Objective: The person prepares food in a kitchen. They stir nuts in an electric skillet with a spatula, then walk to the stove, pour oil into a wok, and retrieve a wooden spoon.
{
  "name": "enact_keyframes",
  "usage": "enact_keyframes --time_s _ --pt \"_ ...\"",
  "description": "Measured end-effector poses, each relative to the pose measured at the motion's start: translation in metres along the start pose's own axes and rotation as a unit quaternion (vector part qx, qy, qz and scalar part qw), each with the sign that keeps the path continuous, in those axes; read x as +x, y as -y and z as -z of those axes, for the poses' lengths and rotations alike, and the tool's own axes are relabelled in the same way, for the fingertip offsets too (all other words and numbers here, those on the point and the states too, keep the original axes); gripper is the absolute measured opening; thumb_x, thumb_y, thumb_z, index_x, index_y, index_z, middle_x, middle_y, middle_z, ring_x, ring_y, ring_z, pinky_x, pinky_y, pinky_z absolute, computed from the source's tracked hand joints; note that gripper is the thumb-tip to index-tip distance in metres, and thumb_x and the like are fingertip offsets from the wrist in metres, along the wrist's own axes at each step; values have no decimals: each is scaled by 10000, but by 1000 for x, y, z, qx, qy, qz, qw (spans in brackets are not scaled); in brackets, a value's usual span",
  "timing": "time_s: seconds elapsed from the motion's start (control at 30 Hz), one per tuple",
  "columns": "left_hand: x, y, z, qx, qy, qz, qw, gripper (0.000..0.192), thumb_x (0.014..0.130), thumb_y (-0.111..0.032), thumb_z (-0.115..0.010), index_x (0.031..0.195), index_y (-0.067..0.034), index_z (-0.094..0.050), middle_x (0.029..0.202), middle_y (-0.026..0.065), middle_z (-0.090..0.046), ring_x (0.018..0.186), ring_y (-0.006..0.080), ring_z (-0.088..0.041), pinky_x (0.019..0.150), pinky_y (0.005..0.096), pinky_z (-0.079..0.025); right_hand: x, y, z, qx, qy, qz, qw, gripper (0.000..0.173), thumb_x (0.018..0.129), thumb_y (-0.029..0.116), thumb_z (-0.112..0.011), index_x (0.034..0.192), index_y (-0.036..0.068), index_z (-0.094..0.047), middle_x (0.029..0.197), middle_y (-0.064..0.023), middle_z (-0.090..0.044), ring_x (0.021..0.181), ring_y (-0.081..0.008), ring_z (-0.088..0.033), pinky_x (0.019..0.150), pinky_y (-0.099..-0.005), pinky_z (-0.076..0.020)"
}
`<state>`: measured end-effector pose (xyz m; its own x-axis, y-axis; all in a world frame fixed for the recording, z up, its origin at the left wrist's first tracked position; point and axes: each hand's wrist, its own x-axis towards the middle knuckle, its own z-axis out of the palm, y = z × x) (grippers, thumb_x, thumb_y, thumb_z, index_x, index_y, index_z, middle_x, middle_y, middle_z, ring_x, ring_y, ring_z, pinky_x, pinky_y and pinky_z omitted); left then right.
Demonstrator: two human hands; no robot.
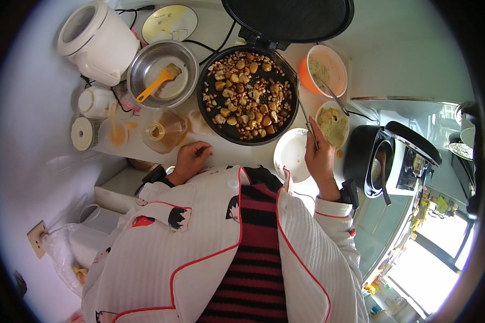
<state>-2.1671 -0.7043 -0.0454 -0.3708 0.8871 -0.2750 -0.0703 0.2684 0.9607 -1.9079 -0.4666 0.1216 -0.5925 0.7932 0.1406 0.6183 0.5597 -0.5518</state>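
My right hand (321, 157) grips the handle of a metal slotted spatula (302, 105). The spatula's slotted head lies at the upper right edge of a black round electric griddle (268, 74). Peanuts (242, 87) and larger chestnuts (254, 94) are spread over the griddle, whose lid (291, 18) stands raised behind it. At the counter's front edge, my left hand (192, 159) has its fingers curled in, with nothing visible in them. Beside it stands a clear plastic bottle (167, 129) with some amber liquid.
Left of the griddle, a steel bowl (135, 80) holds an orange-handled brush (155, 85). A white lidded appliance (105, 44) stands behind. To the right are an orange bowl (304, 74), a plate of flatbreads (333, 125), a white bowl (291, 151) and an open black cooker (357, 161).
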Motion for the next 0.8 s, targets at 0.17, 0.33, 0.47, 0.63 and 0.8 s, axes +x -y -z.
enact_keyframes --time_s 0.17,0.33,0.47,0.63,0.8 --pt "-2 -1 0 -10 -2 -18 1000 127 970 -104 -682 1022 9 -708 853 35 -721 778 81 -658 719 239 -531 18 -16 -7 -6 54 -79 995 397 1005 86 -581 1401 59 -593 889 -187 -724 682 -222 -664 684 -350 -530" --pt "0 -3 0 -6 0 -18 1000 124 972 -106 -679 1014 8 -705 854 40 -725 782 81 -669 717 239 -536 52 -8 -18 -15 74 17 997 392 992 135 -592 1382 169 -613 876 -175 -708 737 -337 -685 658 -415 -536" --pt "0 -3 0 0 -2 -28 1000 125 970 -112 -684 1012 4 -705 848 35 -725 776 78 -673 706 239 -537 69 5 -15 -83 103 90 987 390 987 164 -597 1372 219 -614 843 -122 -671 719 -346 -669 629 -454 -538" --pt "0 -5 2 24 6 -23 999 128 980 -117 -673 1019 1 -702 857 28 -718 783 74 -659 709 236 -531 80 19 -5 -127 134 150 971 413 969 167 -616 1374 244 -607 820 -94 -631 675 -324 -650 594 -434 -536" --pt "0 -6 4 10 24 -4 1000 140 999 -120 -654 1031 10 -695 874 24 -704 807 67 -636 732 234 -522 80 30 3 -207 159 213 942 510 894 88 -633 1377 248 -602 818 -66 -591 684 -287 -649 560 -391 -533"
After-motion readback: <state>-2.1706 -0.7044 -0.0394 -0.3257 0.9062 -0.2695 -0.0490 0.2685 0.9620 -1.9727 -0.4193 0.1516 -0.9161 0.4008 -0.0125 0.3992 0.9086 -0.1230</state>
